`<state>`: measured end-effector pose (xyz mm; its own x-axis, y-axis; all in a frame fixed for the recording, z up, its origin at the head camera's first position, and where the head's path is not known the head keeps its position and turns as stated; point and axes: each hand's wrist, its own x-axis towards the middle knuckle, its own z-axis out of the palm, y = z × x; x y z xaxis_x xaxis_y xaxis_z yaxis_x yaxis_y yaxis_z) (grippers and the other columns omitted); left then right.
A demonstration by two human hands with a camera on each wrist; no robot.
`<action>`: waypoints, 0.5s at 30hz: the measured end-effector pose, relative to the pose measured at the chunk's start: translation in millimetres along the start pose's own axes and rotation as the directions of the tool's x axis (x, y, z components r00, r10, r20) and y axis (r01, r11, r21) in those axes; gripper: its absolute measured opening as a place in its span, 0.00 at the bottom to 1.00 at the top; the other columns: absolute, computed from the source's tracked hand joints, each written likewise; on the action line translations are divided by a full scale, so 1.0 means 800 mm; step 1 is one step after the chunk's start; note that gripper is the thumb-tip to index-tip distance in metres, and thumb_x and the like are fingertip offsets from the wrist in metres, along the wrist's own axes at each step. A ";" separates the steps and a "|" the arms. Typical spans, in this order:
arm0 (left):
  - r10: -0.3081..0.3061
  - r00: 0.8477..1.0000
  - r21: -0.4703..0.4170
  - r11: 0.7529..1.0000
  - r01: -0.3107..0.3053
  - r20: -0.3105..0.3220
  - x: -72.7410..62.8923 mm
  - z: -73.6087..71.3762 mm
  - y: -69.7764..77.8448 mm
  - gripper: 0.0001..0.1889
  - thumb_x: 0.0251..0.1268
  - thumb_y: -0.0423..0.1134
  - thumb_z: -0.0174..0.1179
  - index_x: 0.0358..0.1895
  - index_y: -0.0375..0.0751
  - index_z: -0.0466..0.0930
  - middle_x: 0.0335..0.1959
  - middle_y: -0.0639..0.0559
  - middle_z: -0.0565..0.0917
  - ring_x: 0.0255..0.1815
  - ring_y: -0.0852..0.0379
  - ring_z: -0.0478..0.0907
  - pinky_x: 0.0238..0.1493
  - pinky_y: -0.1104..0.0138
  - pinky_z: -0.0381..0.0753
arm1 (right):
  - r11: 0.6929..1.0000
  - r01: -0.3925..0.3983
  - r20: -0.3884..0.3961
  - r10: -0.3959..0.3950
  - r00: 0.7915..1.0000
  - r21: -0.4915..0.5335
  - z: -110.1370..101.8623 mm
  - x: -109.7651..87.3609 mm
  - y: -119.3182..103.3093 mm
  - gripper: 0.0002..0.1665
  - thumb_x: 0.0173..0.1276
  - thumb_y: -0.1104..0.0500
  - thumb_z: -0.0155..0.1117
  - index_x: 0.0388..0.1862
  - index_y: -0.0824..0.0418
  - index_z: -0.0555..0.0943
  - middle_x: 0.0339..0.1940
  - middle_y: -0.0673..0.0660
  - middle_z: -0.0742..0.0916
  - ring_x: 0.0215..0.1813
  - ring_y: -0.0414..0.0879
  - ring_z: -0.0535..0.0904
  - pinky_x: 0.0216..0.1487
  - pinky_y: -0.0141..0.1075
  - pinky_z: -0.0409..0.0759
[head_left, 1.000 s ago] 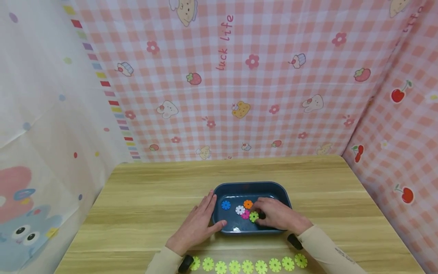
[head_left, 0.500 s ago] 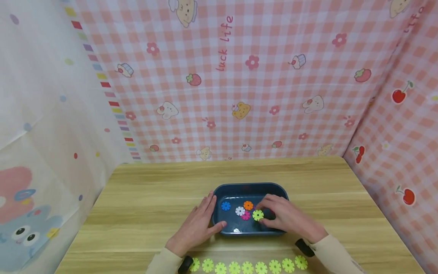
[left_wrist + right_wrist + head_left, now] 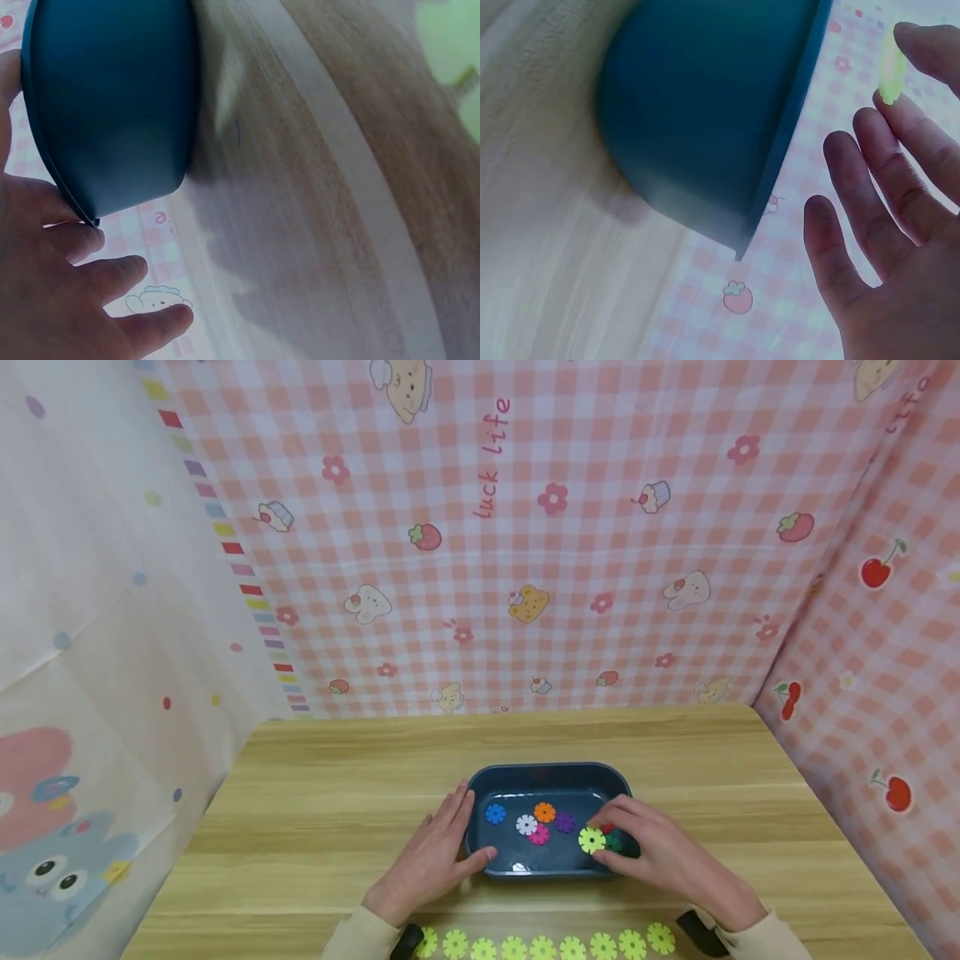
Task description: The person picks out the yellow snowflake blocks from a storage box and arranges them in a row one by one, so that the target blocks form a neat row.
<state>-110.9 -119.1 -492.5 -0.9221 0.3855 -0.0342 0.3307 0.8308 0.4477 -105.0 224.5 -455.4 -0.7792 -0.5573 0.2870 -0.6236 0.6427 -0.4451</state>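
My right hand point(image 3: 656, 850) pinches a yellow-green notched plastic disc point(image 3: 592, 840) between thumb and index finger, over the right part of a dark blue tray point(image 3: 517, 862). In the right wrist view that disc point(image 3: 892, 66) appears edge-on between the fingertips, above the tray's rim. Blue point(image 3: 496, 814), white point(image 3: 527, 825), orange point(image 3: 544, 812), pink point(image 3: 538, 835) and purple point(image 3: 566, 822) discs lie in the tray; red and green ones are partly hidden behind the right hand. My left hand point(image 3: 431, 860) rests against the tray's left rim, fingers extended, thumb over the front corner.
Several yellow-green discs point(image 3: 543, 947) form a row along the near side of the wooden table point(image 3: 337, 810), in front of the tray. Patterned cloth point(image 3: 555, 568) hangs behind the table and at both sides.
My right hand has lifted the yellow-green disc from among the others and drawn it right, toward the tray's right side. The purple disc is now uncovered. The left hand stays put.
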 end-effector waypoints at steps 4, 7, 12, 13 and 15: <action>0.005 1.000 -0.004 1.000 -0.005 -0.005 0.000 0.001 0.000 0.49 0.74 0.67 0.55 0.83 0.35 0.52 0.86 0.42 0.48 0.83 0.37 0.52 0.76 0.37 0.59 | 1.000 -0.015 -0.022 0.015 1.000 -0.017 -0.005 -0.012 -0.003 0.15 0.64 0.54 0.79 0.49 0.48 0.87 0.47 0.40 0.84 0.46 0.40 0.81 0.49 0.41 0.86; 0.011 1.000 -0.003 1.000 -0.011 -0.005 0.000 0.002 0.000 0.49 0.74 0.66 0.55 0.83 0.35 0.52 0.85 0.42 0.49 0.83 0.37 0.52 0.76 0.37 0.59 | 1.000 -0.006 -0.042 0.004 0.999 -0.026 -0.007 -0.022 -0.003 0.17 0.62 0.55 0.80 0.49 0.48 0.87 0.47 0.39 0.84 0.47 0.40 0.81 0.49 0.41 0.86; 0.018 1.000 -0.005 1.000 -0.018 -0.010 0.000 0.003 -0.001 0.49 0.74 0.66 0.55 0.83 0.35 0.52 0.85 0.41 0.49 0.83 0.37 0.52 0.76 0.37 0.60 | 0.998 0.049 -0.107 -0.053 0.993 -0.040 -0.009 -0.035 -0.001 0.19 0.59 0.57 0.82 0.49 0.49 0.86 0.46 0.39 0.84 0.46 0.39 0.82 0.46 0.39 0.86; 0.017 1.000 -0.009 1.000 -0.018 -0.013 0.000 0.003 -0.001 0.49 0.74 0.66 0.55 0.83 0.35 0.52 0.85 0.42 0.49 0.83 0.37 0.52 0.76 0.37 0.60 | 0.998 0.052 -0.117 -0.057 0.991 -0.043 -0.010 -0.037 -0.001 0.20 0.59 0.57 0.82 0.49 0.49 0.86 0.46 0.39 0.84 0.46 0.39 0.82 0.46 0.39 0.87; 0.012 1.000 -0.017 1.000 -0.013 -0.017 -0.001 0.002 -0.001 0.49 0.74 0.66 0.55 0.83 0.36 0.51 0.86 0.43 0.48 0.83 0.38 0.51 0.76 0.37 0.59 | 0.998 0.045 -0.121 -0.051 0.991 -0.047 -0.011 -0.042 0.000 0.20 0.58 0.57 0.83 0.49 0.48 0.86 0.47 0.39 0.84 0.46 0.38 0.82 0.46 0.38 0.87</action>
<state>-110.1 -119.7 -494.1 -0.9212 0.3888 -0.0131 0.3390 0.8188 0.4633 -78.9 247.8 -457.7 -0.7486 -0.5213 0.4097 -0.6605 0.6407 -0.3915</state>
